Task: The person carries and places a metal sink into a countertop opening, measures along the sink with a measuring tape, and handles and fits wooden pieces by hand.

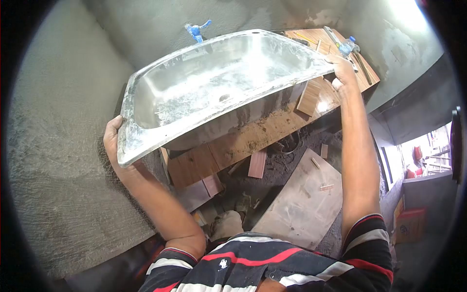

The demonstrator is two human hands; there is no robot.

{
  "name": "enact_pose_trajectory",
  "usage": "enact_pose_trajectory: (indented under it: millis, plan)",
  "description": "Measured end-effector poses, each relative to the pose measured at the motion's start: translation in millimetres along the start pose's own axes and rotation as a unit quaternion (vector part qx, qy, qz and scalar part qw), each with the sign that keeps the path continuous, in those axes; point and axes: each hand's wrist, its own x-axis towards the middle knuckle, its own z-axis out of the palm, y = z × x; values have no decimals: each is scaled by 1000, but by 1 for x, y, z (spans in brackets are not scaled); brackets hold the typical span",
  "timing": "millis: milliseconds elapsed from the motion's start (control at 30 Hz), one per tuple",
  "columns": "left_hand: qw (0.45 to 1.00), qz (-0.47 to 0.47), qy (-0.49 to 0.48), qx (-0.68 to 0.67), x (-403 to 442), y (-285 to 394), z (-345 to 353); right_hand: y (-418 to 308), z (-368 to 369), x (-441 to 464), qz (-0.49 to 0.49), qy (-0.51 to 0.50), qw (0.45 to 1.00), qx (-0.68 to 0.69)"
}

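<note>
A metal sink basin point(194, 82), smeared with whitish dust, is held tilted above a wood-faced counter point(228, 151). My left hand point(115, 138) grips its near left corner, fingers wrapped over the rim and partly hidden beneath. At the far right end of the rim, my right hand point(342, 72) is closed round the edge, its fingers mostly under the metal. A small drain hole point(224, 98) shows in the basin floor. The basin's outer wall hides part of the counter behind it.
Rough plastered walls point(63, 146) enclose the corner. A blue-wrapped pipe fitting point(195, 32) juts from the back wall. On the counter's right end lie a plastic bottle point(347, 46) and tools. Below are a large board point(301, 204) and wood offcuts point(257, 163).
</note>
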Motion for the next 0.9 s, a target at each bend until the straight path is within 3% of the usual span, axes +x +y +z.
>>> enact_pose_trajectory:
  millis: [67,167,233,333,533,700,800,900]
  plan:
    - [999,12,39,24,-3,-1,7,1,-6,8,-3,10,1000,23]
    - [999,23,10,37,-5,3,6,-12,-10,14,42,20,997,-67]
    - [996,51,46,52,-14,1,14,-15,-9,18,47,-7,999,24]
    - [999,3,34,2,-10,2,6,-17,0,17,34,12,999,8]
    - [999,20,42,-9,-6,4,8,-34,5,36,70,-37,996,-43]
    - [999,-7,46,-15,-8,10,9,-49,22,46,29,-14,998,-48]
    - [997,1,76,4,7,12,16,-50,34,61,100,-14,990,-100]
    - [999,-4,39,-12,30,12,10,-27,52,64,47,2,996,-69]
